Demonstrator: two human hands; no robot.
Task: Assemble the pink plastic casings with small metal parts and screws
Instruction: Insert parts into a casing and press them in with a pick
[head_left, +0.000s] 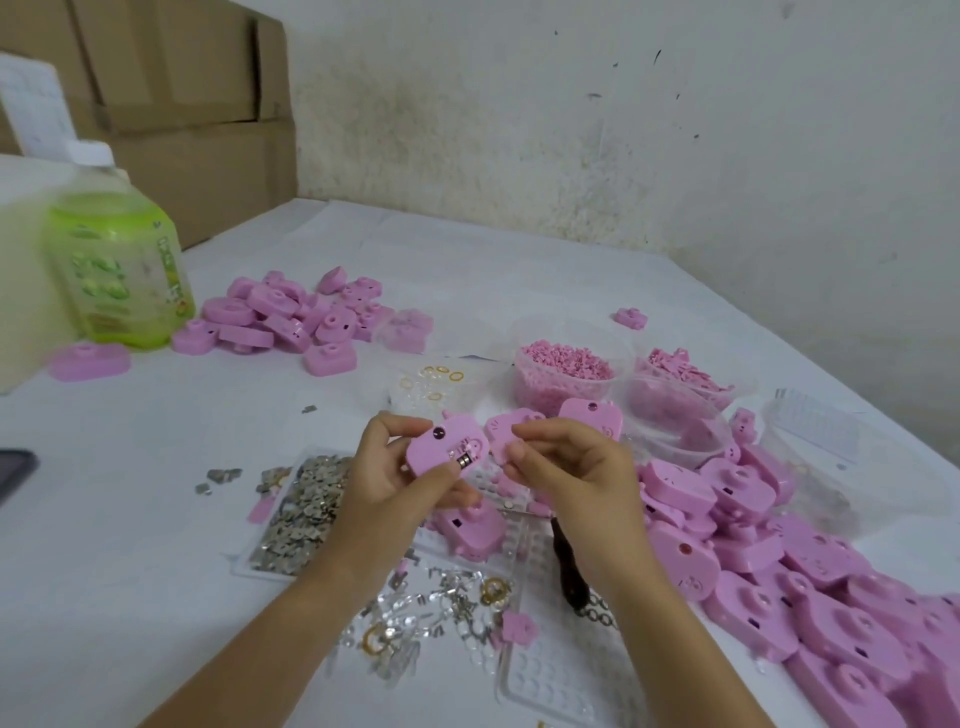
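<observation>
My left hand (392, 470) grips a pink plastic casing (445, 447) above the table, thumb at its lower edge by a small metal part (464, 459) seated in it. Just to its right, my right hand (566, 467) has its fingers curled, fingertips pinched together near a second pink casing piece (506, 428); whether it holds something small I cannot tell. A tray of small grey metal parts (306, 506) lies under my left wrist. Loose clear and metal bits (441, 613) lie between my forearms.
A big heap of pink casings (779, 561) fills the right side; a smaller heap (291, 317) lies at the back left by a green bottle (122, 260). Clear tubs of pink pellets (563, 371) stand behind my hands. Cardboard boxes (197, 93) and a wall bound the table.
</observation>
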